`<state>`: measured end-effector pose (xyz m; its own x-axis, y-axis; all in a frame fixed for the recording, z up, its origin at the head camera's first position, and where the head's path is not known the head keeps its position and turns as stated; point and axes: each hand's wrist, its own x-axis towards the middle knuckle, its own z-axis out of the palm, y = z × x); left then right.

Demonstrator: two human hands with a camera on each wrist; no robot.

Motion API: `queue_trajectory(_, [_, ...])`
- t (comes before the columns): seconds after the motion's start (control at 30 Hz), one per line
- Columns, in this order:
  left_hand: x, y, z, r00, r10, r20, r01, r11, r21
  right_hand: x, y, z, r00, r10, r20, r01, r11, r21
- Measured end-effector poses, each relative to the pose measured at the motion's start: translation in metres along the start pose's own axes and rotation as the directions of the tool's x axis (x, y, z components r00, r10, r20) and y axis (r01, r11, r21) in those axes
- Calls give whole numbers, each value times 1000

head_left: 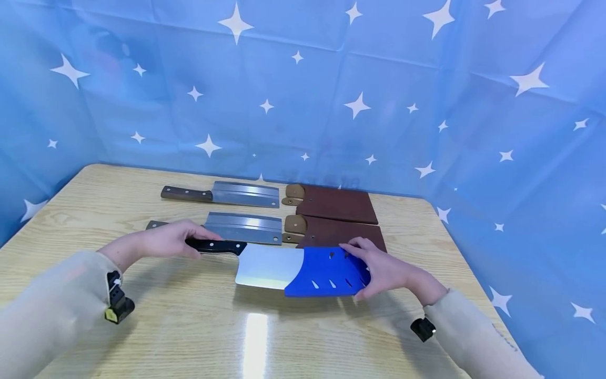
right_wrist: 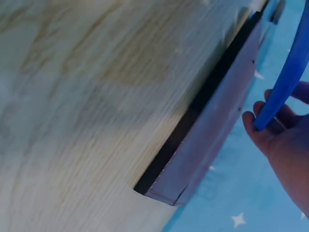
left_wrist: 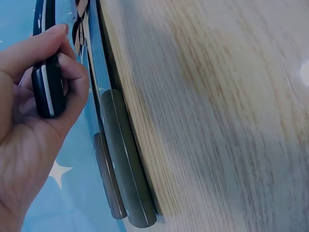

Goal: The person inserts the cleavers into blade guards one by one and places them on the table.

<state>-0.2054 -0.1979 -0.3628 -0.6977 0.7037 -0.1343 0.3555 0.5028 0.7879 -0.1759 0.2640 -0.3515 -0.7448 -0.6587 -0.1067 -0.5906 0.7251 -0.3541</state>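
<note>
A cleaver (head_left: 270,266) with a black riveted handle is held above the table, its blade partly inside a blue slotted blade cover (head_left: 322,273). My left hand (head_left: 175,239) grips the handle, and in the left wrist view fingers and thumb wrap round the black handle (left_wrist: 48,92). At the cover's far right end, my right hand (head_left: 381,266) holds it by its edges. The right wrist view shows the blue cover (right_wrist: 285,72) edge-on between thumb and fingers. Bare blade shows between the handle and the cover.
Behind lie two more cleavers, one at the back (head_left: 246,195) and one nearer (head_left: 243,227), partly hidden by my left hand. To their right are two brown leather sheaths (head_left: 338,204) with tan straps. A blue starry cloth (head_left: 303,79) hangs behind the wooden table (head_left: 189,326).
</note>
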Motion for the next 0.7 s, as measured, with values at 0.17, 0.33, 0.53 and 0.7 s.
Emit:
queue_trajectory(0.17, [0, 1, -2, 1000, -11, -7, 11, 1000, -23, 4, 0, -1, 1000, -8, -11, 8, 1000, -8])
queue_trajectory(0.33, [0, 1, -2, 996, -76, -44, 74, 996, -57, 4, 0, -1, 1000, -6, -17, 5, 1000, -24])
queue_trajectory(0.53, [0, -4, 1, 986, -151, -73, 125, 950, -285, 1, 4, 0, 998, -15, -69, 11, 998, -55])
queue_trajectory(0.7, [0, -13, 4, 989, -128, -70, 89, 909, -406, 1, 4, 0, 995, -27, -91, 24, 999, -29])
